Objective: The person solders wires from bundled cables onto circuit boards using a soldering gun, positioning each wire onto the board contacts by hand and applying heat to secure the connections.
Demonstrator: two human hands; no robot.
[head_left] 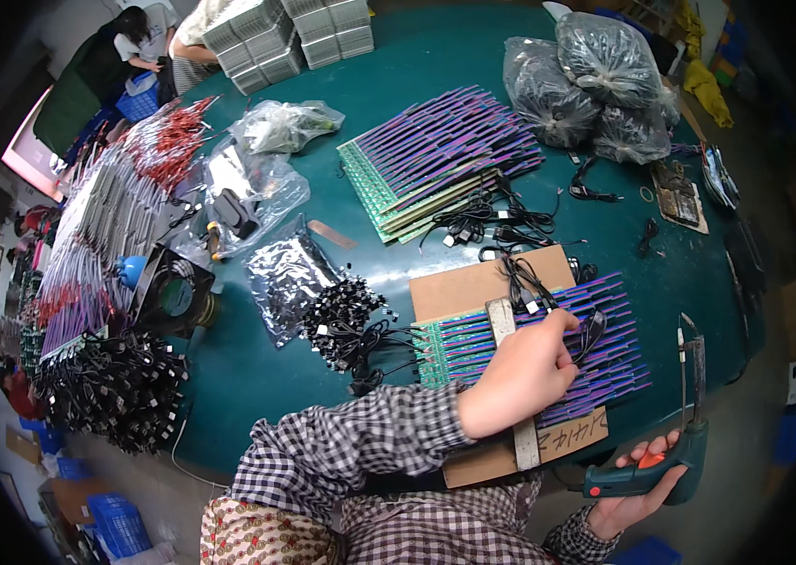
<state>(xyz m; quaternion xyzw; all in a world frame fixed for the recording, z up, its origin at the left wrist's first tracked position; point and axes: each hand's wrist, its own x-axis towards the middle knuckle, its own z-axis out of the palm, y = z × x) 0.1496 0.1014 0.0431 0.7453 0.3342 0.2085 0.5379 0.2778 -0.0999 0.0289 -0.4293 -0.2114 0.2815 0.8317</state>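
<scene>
My left hand (522, 375) reaches across a panel of narrow green circuit boards (431, 356) with purple-blue strips. Its fingers are curled in a pinch at a looped black cable (592, 331); the exact grip is partly hidden. Beneath that hand a pale flat bar (501, 323) lies across the strips, over a sheet of brown cardboard (445, 294). More black cables (522, 282) with plugs rest on the cardboard's far part. Low on the right, my right hand (638, 485) is wrapped round a dark green soldering gun (690, 461) with an orange trigger, its tip pointing up and away.
Stacked panels (435, 160) lie farther back beside loose black cables. Black plastic bags (605, 75) stand at the far right. Bundled wires (106, 395), a small fan-like box (172, 292) and clear bags (275, 127) crowd the left. A stained block (678, 196) sits near the right edge.
</scene>
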